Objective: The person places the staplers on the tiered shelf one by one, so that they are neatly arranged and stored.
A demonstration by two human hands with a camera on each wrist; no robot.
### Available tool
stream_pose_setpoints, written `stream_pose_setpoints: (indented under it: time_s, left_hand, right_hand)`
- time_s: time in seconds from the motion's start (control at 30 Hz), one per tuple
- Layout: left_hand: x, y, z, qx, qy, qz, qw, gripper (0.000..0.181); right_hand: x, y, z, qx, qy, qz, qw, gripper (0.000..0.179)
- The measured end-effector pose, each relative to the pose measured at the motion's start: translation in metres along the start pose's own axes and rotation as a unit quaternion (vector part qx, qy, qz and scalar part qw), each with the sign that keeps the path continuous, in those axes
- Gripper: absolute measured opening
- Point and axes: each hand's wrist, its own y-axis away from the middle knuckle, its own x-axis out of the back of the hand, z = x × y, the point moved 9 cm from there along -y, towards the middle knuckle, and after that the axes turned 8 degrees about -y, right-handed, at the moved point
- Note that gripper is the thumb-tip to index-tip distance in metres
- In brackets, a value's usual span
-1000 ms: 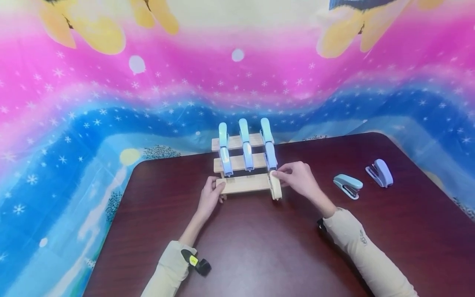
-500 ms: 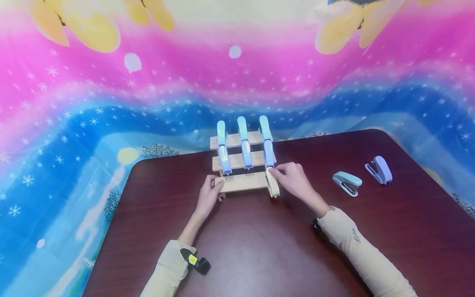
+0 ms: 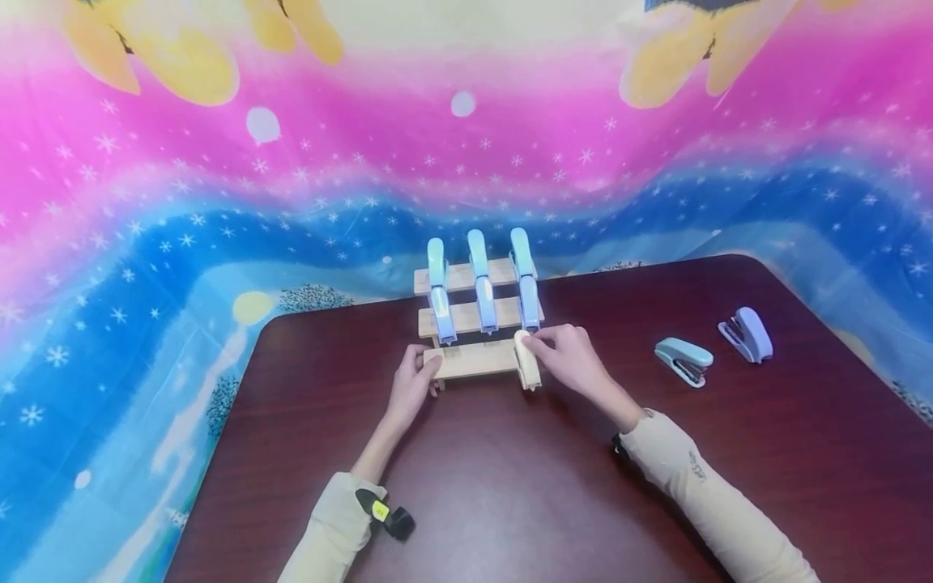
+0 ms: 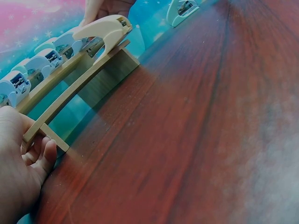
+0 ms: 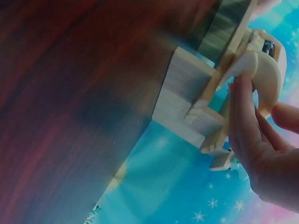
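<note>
A small three-step wooden rack (image 3: 477, 360) stands on the table. At its front left corner my left hand (image 3: 411, 387) grips the end of the lowest step, thumb on top and fingers curled beneath. On the right end of that step sits a cream stapler (image 3: 526, 360), pinched near its back end between the thumb and fingers of my right hand (image 3: 579, 360). In the right wrist view the fingers (image 5: 245, 109) lie along the cream stapler (image 5: 268, 77). Lavender staplers (image 3: 484, 304) line the middle step, and mint green staplers (image 3: 477, 253) the top one.
To the right on the dark red-brown table (image 3: 466, 486) lie a mint green stapler (image 3: 683, 361) and a lavender stapler (image 3: 747, 334). A colourful cloth backdrop (image 3: 364, 162) hangs right behind the table's far edge.
My right hand has shifted the cream stapler a little to the left along the lowest step, inward from its right end. My left hand keeps its grip on the rack.
</note>
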Motion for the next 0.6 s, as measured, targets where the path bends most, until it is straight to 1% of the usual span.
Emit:
stream_pose_setpoints:
  time_s: [0.13, 0.23, 0.3, 0.37, 0.43, 0.53, 0.6]
  left_hand:
    - [0.0015, -0.0012, -0.0009, 0.003, 0.001, -0.002, 1.0000, 0.034]
    - [0.0022, -0.0012, -0.0016, 0.002, 0.002, -0.001, 1.0000, 0.034]
    - [0.0023, -0.0014, -0.0024, 0.002, 0.003, 0.000, 1.0000, 0.033]
    - [0.0021, -0.0016, -0.0030, 0.002, 0.003, 0.002, 1.0000, 0.033]
    - [0.0012, -0.0021, -0.0035, 0.002, 0.003, 0.000, 1.0000, 0.033]
    - [-0.0001, -0.0021, -0.0031, 0.003, 0.003, -0.002, 1.0000, 0.033]
    - [0.0000, -0.0020, -0.0017, 0.002, 0.000, -0.001, 1.0000, 0.034]
  right_hand:
    - [0.0000, -0.0015, -0.0016, 0.016, -0.006, 0.042, 0.9990, 0.028]
    - [-0.0010, -0.0020, -0.0024, 0.023, 0.004, 0.066, 0.9976, 0.038]
    - [-0.0026, -0.0018, -0.0018, 0.019, 0.009, 0.070, 0.9973, 0.049]
    - [-0.0039, -0.0008, -0.0010, 0.009, 0.015, 0.067, 0.9976, 0.057]
    - [-0.0042, 0.0008, -0.0014, 0.001, 0.017, 0.058, 0.9982, 0.056]
    - [-0.0054, 0.0034, -0.0029, -0.007, 0.020, 0.030, 0.9993, 0.044]
    - [-0.0070, 0.0046, -0.0047, -0.006, 0.022, 0.011, 0.9997, 0.035]
